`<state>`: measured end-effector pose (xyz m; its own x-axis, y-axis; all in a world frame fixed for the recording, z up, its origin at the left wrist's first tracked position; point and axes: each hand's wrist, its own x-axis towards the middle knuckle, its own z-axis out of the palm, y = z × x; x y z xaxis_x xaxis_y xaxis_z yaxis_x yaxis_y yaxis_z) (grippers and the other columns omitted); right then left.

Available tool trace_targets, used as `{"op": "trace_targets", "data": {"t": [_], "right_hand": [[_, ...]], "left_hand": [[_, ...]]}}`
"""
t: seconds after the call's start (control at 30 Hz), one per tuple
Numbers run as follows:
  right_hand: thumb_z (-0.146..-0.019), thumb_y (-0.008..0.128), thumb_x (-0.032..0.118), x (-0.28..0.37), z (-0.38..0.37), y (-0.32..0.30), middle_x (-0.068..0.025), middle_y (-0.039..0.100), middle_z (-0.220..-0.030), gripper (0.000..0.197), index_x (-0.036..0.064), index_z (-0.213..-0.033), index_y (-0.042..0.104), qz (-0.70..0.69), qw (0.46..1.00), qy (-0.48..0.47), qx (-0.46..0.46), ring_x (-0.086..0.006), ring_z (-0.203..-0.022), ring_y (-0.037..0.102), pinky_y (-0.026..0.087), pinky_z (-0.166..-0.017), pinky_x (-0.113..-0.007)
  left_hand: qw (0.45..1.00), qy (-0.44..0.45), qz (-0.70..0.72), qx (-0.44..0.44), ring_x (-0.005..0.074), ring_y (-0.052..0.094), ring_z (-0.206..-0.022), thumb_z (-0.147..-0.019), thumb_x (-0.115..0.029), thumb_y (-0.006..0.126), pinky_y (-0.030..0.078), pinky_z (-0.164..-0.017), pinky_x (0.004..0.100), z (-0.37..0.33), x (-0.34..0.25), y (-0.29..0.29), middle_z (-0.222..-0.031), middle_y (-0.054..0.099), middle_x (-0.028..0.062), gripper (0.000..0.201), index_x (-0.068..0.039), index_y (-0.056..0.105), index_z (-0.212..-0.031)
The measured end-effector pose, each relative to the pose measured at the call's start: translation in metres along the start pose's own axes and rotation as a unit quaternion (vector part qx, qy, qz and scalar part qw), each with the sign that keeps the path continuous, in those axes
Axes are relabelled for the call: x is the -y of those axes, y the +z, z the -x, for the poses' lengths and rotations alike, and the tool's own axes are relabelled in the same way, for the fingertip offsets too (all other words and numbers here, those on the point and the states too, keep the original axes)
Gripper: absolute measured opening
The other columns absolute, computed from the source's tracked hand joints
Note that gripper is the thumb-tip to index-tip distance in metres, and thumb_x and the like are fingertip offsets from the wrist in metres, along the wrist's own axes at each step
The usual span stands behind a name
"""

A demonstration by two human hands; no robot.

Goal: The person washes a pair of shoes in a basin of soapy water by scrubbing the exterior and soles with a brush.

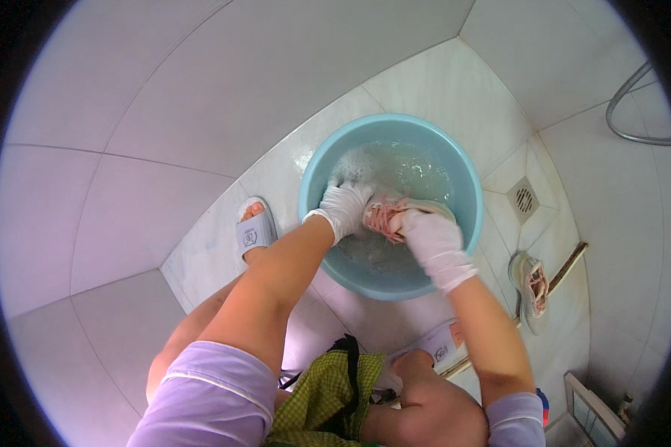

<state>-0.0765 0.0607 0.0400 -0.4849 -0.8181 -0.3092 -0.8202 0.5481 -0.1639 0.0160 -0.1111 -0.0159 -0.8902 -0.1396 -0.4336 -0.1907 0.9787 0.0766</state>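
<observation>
A light-coloured sneaker (382,217) with pink laces lies in soapy water inside a round light-blue basin (472,223). My left hand (344,206), in a white glove, is closed at the sneaker's toe end, close to the foam. At the other end my right hand (434,244), also gloved in white, grips the shoe near its opening; its fingers are partly hidden there. White suds (356,162) float by the basin's far left wall. Part of the shoe is covered by my hands and the water.
A second sneaker (533,287) rests on the tiled floor at the right, beside a narrow strip (568,264). Farther back is a square floor drain (524,200). My slippered foot (255,227) stands left of the basin. A metal shower hose (620,119) hangs by the right wall.
</observation>
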Motion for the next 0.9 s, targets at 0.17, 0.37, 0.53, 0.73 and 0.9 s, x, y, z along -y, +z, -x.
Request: {"op": "trace_targets", "data": {"t": [0.17, 0.37, 0.53, 0.73, 0.9], "right_hand": [[-0.086, 0.057, 0.022, -0.058, 0.015, -0.083, -0.0127, 0.067, -0.070, 0.019, 0.0103, -0.076, 0.068, 0.082, 0.992, 0.093, 0.031, -0.0268, -0.065, 0.068, 0.054, -0.058, -0.041], [-0.087, 0.055, 0.027, -0.032, 0.038, -0.013, -0.0107, 0.065, -0.067, 0.019, 0.0110, -0.086, 0.066, 0.060, 0.998, -0.028, -0.021, -0.0268, -0.064, 0.067, 0.051, -0.055, -0.041], [-0.088, 0.055, 0.020, -0.017, 0.036, -0.054, -0.0114, 0.065, -0.069, 0.014, 0.0124, -0.082, 0.064, 0.050, 0.995, 0.061, -0.061, -0.0289, -0.064, 0.067, 0.052, -0.055, -0.042], [-0.083, 0.056, 0.013, -0.026, 0.034, -0.073, -0.0128, 0.063, -0.077, 0.012, 0.0159, -0.086, 0.067, 0.069, 0.995, 0.017, -0.067, -0.0260, -0.064, 0.066, 0.054, -0.054, -0.037], [-0.082, 0.055, 0.013, 0.001, 0.024, -0.021, -0.0139, 0.062, -0.082, 0.013, 0.0165, -0.082, 0.067, 0.041, 0.988, 0.047, -0.143, -0.0279, -0.071, 0.067, 0.054, -0.061, -0.039]], "left_hand": [[0.992, -0.041, 0.097, 0.069, 0.0321, 0.052, -0.120, -0.065, -0.044, 0.079, 0.030, -0.106, 0.0527, 0.004, -0.003, -0.015, -0.127, 0.056, 0.0125, 0.086, -0.016, 0.041, -0.138], [0.999, 0.007, 0.038, 0.020, 0.0325, 0.052, -0.120, -0.068, -0.048, 0.075, 0.035, -0.102, 0.0532, -0.006, 0.000, 0.004, -0.129, 0.055, 0.0117, 0.083, -0.016, 0.042, -0.137], [0.999, -0.020, 0.036, 0.017, 0.0313, 0.049, -0.123, -0.068, -0.048, 0.075, 0.033, -0.104, 0.0505, -0.005, -0.008, 0.003, -0.133, 0.051, 0.0105, 0.086, -0.018, 0.040, -0.140], [0.998, -0.024, 0.037, 0.045, 0.0311, 0.051, -0.120, -0.058, -0.046, 0.083, 0.034, -0.102, 0.0507, 0.002, 0.002, -0.022, -0.130, 0.052, 0.0142, 0.096, -0.017, 0.042, -0.140], [0.999, 0.001, 0.035, 0.002, 0.0319, 0.053, -0.116, -0.055, -0.048, 0.084, 0.035, -0.102, 0.0505, -0.010, -0.007, -0.010, -0.122, 0.056, 0.0129, 0.095, -0.017, 0.047, -0.137]]}}
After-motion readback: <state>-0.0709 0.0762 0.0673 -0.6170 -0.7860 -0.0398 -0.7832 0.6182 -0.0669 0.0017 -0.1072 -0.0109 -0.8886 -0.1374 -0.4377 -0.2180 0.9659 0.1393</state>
